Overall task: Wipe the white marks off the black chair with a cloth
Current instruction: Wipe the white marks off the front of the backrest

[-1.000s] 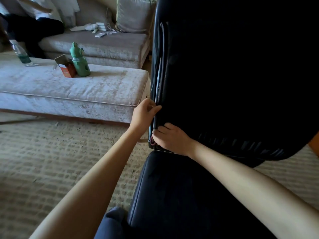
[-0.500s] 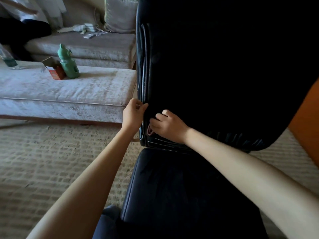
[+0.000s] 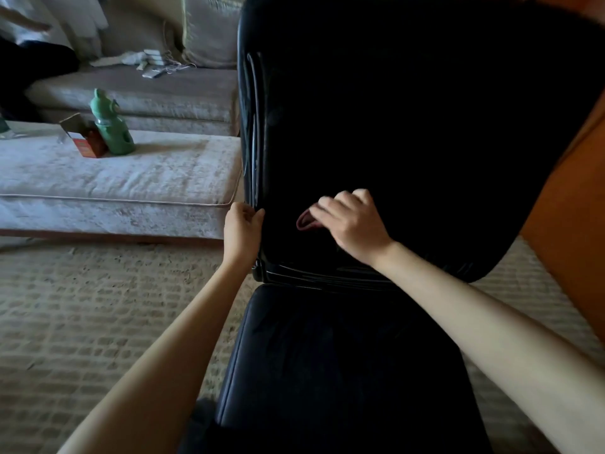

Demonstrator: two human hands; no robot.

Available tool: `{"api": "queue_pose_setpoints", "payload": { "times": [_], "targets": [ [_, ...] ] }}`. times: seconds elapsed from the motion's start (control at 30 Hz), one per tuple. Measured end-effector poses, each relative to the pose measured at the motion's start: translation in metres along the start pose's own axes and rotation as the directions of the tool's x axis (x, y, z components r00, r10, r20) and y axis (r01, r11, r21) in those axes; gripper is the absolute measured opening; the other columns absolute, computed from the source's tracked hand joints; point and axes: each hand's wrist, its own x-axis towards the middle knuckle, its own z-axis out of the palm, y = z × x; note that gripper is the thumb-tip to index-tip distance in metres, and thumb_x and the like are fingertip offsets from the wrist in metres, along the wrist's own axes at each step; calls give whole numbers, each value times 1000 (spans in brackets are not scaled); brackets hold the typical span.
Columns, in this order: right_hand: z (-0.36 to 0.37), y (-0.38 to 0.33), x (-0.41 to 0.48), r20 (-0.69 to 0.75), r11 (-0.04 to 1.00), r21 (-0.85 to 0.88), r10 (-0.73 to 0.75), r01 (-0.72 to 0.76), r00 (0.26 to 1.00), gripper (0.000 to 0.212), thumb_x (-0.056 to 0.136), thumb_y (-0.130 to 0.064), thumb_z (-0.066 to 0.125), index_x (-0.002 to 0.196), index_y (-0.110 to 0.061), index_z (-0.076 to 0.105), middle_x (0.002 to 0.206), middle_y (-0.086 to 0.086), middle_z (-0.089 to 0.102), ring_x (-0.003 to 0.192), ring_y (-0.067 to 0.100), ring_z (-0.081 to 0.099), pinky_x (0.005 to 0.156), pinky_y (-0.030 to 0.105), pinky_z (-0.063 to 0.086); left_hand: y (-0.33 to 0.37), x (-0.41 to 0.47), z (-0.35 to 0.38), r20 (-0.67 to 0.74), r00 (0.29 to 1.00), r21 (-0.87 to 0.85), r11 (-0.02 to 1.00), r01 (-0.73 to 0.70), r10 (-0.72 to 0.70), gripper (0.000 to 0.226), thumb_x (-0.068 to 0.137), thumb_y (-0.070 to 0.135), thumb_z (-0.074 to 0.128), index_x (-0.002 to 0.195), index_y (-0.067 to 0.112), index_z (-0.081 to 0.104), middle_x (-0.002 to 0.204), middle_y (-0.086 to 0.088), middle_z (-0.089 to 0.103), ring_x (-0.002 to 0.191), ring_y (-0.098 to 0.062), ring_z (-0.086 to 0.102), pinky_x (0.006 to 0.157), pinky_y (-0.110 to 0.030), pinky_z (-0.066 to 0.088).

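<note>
The black chair (image 3: 409, 119) fills the middle and right of the view, its backrest upright and its seat (image 3: 343, 371) below. My left hand (image 3: 243, 229) grips the backrest's left edge near its bottom. My right hand (image 3: 352, 221) lies on the lower backrest, fingers curled over a dark cloth (image 3: 305, 221) with a reddish edge that peeks out to its left. The backrest is very dark and I cannot make out white marks on it.
A pale ottoman (image 3: 114, 185) stands left of the chair with a green bottle (image 3: 113, 124) and a small red box (image 3: 86, 142) on it. A sofa (image 3: 147, 90) with a cushion lies behind. An orange wooden surface (image 3: 576, 208) is at right. Woven carpet (image 3: 98, 322) covers the floor.
My right hand with the cloth has slid from the backrest's lower left corner up and to the right. My left hand keeps its hold on the edge.
</note>
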Motion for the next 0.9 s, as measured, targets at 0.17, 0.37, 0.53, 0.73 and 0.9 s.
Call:
{"api": "queue_pose_setpoints", "payload": {
  "times": [0.17,0.37,0.53,0.73,0.9],
  "targets": [
    [13,-7,-39,69,1000,6,-11,11,998,20,93,-5,52,91,-10,71,93,4,68,71,24,57,69,35,37,-4,-16,13,-47,998,70,997,-43,47,45,78,29,75,100,4,45,102,-10,45,95,-26,47,86,-38,42],
    [10,-12,-101,551,940,-22,-273,341,789,11,70,-16,76,68,-22,66,73,-5,58,70,18,57,74,31,39,2,-23,20,-91,995,119,993,-26,37,55,76,28,77,110,1,43,115,-17,44,106,-36,46,91,-45,41],
    [-11,24,-56,58,999,-28,-42,43,997,18,88,-6,56,96,-13,70,93,1,66,75,21,53,72,37,35,1,-26,27,-152,988,107,994,-11,27,54,77,27,75,112,0,43,116,-19,45,107,-36,44,92,-46,41],
    [-5,29,-66,-14,996,-32,87,-87,996,17,88,-4,58,95,-13,72,96,1,68,76,23,58,75,36,36,0,-40,40,-226,974,54,999,6,6,67,76,29,77,126,3,41,122,-18,43,113,-32,42,94,-37,36],
    [9,14,-109,187,998,-33,-49,56,981,13,85,-3,60,88,-12,70,90,1,66,73,21,56,74,36,38,2,-40,45,-239,971,130,990,49,-17,75,74,33,78,130,5,37,127,-16,40,118,-34,40,95,-49,39]
  ]
}}
